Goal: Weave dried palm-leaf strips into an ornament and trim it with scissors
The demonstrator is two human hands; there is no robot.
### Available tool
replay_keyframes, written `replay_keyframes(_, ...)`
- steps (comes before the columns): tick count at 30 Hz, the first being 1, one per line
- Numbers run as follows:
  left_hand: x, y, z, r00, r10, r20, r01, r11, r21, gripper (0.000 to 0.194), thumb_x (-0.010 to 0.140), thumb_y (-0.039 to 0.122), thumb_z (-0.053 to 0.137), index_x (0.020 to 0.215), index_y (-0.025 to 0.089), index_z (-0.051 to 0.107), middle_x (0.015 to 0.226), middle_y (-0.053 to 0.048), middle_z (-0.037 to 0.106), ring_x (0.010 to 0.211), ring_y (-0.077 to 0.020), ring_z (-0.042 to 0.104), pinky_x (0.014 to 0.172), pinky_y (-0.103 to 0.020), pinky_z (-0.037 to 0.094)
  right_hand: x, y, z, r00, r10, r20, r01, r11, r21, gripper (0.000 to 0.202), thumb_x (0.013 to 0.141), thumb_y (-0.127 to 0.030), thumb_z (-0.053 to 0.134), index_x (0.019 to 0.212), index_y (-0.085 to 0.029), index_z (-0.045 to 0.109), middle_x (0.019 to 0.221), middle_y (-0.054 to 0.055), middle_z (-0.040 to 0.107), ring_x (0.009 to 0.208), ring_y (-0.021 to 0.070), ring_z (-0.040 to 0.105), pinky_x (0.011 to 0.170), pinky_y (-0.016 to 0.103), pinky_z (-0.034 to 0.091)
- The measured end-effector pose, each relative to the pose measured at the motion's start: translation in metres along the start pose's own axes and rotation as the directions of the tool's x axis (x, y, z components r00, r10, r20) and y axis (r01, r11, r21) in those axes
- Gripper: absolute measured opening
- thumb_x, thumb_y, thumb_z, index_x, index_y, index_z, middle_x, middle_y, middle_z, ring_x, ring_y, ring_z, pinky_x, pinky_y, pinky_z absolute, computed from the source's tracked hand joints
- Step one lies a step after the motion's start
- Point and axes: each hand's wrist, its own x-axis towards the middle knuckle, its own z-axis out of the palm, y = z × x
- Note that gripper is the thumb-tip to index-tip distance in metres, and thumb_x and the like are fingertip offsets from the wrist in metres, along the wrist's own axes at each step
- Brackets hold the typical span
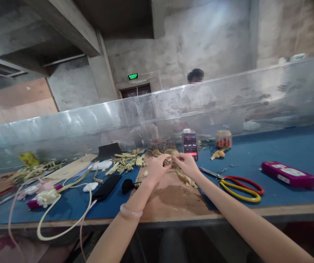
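Note:
My left hand and my right hand meet over a brown board on the blue table. Both pinch a small bundle of dried yellowish plant strips between their fingertips. More dried strips trail down from under my right hand onto the board. A pale bangle sits on my left wrist. A heap of dried plant material lies just beyond my hands.
Scissors with red and yellow handles lie right of the board, a magenta box farther right. A phone showing a timer and a jar stand behind. Cords, flowers and a black case lie left. A person stands behind the mesh screen.

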Motion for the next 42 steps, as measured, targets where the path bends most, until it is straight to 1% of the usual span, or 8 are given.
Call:
replay_keyframes(5, -0.0006, 0.0005, 0.0001, 0.998, -0.058, -0.027, 0.058, 0.998, 0.018, 0.028, 0.076, 0.029, 0.057, 0.103, 0.023, 0.058, 0.097, -0.002, 0.066, 0.086, -0.0182, 0.06, 0.078, -0.029, 0.044, 0.0003, -0.002, -0.0005, 0.999, 0.039, -0.018, -0.039, 0.999, 0.021, 0.028, 0.074, -0.039, 0.053, 0.06, -0.015, 0.06, 0.049, -0.001, 0.051, 0.047, 0.0111, 0.043, 0.047, 0.022, 0.031)
replay_keyframes(13, -0.0017, 0.0009, 0.0013, 0.997, -0.036, -0.07, 0.03, 0.996, -0.081, 0.021, 0.076, 0.023, 0.056, 0.097, 0.019, 0.06, 0.096, -0.004, 0.066, 0.088, -0.0166, 0.06, 0.08, -0.027, 0.044, 0.0008, -0.0052, -0.0013, 0.997, 0.077, -0.017, -0.076, 0.994, 0.085, 0.029, 0.072, -0.04, 0.055, 0.057, -0.016, 0.058, 0.044, -0.003, 0.047, 0.043, 0.0101, 0.039, 0.043, 0.022, 0.028)
replay_keyframes(20, -0.002, -0.0023, 0.0016, 0.994, -0.101, -0.049, 0.094, 0.986, -0.136, 0.022, 0.076, 0.027, 0.057, 0.095, 0.019, 0.061, 0.084, -0.001, 0.066, 0.066, -0.0123, 0.057, 0.064, -0.023, 0.044, -0.0001, -0.0059, -0.0017, 0.995, 0.101, -0.019, -0.099, 0.989, 0.112, 0.029, 0.072, -0.041, 0.056, 0.057, -0.017, 0.057, 0.042, -0.004, 0.045, 0.042, 0.0101, 0.038, 0.042, 0.022, 0.028)
replay_keyframes(26, -0.0018, -0.0048, 0.0043, 0.989, -0.145, -0.033, 0.13, 0.951, -0.28, 0.024, 0.076, 0.032, 0.057, 0.095, 0.018, 0.061, 0.081, -0.001, 0.065, 0.064, -0.0113, 0.056, 0.059, -0.022, 0.044, -0.0007, -0.0054, 0.0002, 0.994, 0.107, 0.025, -0.11, 0.987, 0.119, 0.027, 0.075, -0.041, 0.052, 0.064, -0.017, 0.056, 0.05, -0.003, 0.047, 0.045, 0.0107, 0.041, 0.046, 0.023, 0.033)
replay_keyframes(30, -0.0011, -0.0059, 0.0037, 0.986, -0.165, -0.037, 0.146, 0.94, -0.309, 0.028, 0.076, 0.038, 0.056, 0.093, 0.017, 0.062, 0.079, -0.002, 0.065, 0.064, -0.012, 0.056, 0.059, -0.022, 0.045, -0.002, -0.003, 0.0014, 0.991, -0.044, -0.125, 0.051, 0.997, 0.054, 0.024, 0.077, -0.036, 0.053, 0.089, -0.015, 0.058, 0.078, 0.003, 0.053, 0.06, 0.0123, 0.048, 0.057, 0.025, 0.042)
replay_keyframes(33, -0.001, -0.0068, 0.0025, 0.984, -0.17, -0.05, 0.147, 0.943, -0.3, 0.029, 0.075, 0.038, 0.057, 0.094, 0.017, 0.062, 0.083, -0.003, 0.066, 0.065, -0.0126, 0.057, 0.06, -0.023, 0.045, -0.0029, -0.0006, 0.0005, 0.956, -0.181, -0.232, 0.17, 0.983, -0.066, 0.017, 0.078, -0.029, 0.051, 0.086, -0.017, 0.06, 0.089, 0.006, 0.048, 0.069, 0.0138, 0.048, 0.06, 0.026, 0.043)
replay_keyframes(38, -0.0015, -0.0046, -0.0009, 0.985, -0.142, -0.1, 0.118, 0.969, -0.217, 0.029, 0.077, 0.038, 0.056, 0.096, 0.017, 0.062, 0.086, -0.004, 0.067, 0.066, -0.0131, 0.058, 0.062, -0.023, 0.046, -0.0034, 0.0028, 0.0012, 0.946, -0.277, -0.169, 0.258, 0.958, -0.128, 0.017, 0.079, -0.021, 0.049, 0.077, -0.019, 0.065, 0.09, 0.007, 0.048, 0.087, 0.0193, 0.048, 0.073, 0.033, 0.043)
replay_keyframes(42, -0.0017, -0.0033, -0.0017, 0.986, -0.108, -0.128, 0.091, 0.987, -0.131, 0.026, 0.078, 0.033, 0.055, 0.099, 0.018, 0.061, 0.088, -0.004, 0.068, 0.072, -0.0145, 0.061, 0.068, -0.025, 0.048, -0.004, 0.0032, 0.0056, 0.936, -0.323, -0.143, 0.29, 0.933, -0.212, 0.015, 0.079, -0.027, 0.054, 0.077, -0.02, 0.068, 0.094, 0.008, 0.051, 0.086, 0.0205, 0.046, 0.079, 0.039, 0.041)
